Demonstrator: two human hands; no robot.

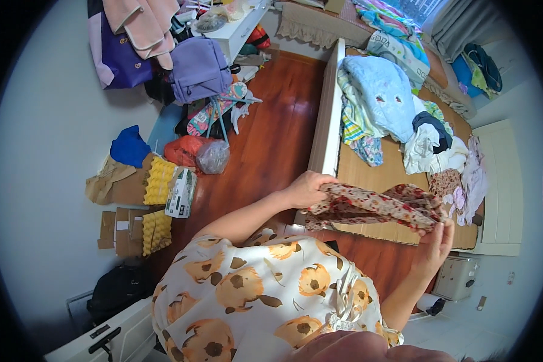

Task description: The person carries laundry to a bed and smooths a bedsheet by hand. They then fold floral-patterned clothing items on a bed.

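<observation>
Between my two hands a floral cloth point(375, 203), beige with red and brown flowers, is stretched sideways in the air. My left hand point(310, 189) grips its left end. At the other end, my right hand point(435, 240) pinches the fabric between thumb and fingers. The cloth hangs in loose folds in front of a bed base lined with cardboard point(371, 178). Whether it is a garment cannot be made out. On the bed beyond lie a light blue plush blanket point(380, 90), white clothing point(423, 147), a dark blue garment point(434, 129) and a pale lilac garment point(473, 181).
A white bed side rail point(328, 108) borders the wooden floor point(271, 122). Left of it are a purple backpack point(201, 68), red plastic bag point(185, 149), yellow egg-crate foam point(159, 178) and cardboard boxes point(122, 226). A black bag point(122, 289) sits near a white door point(126, 335).
</observation>
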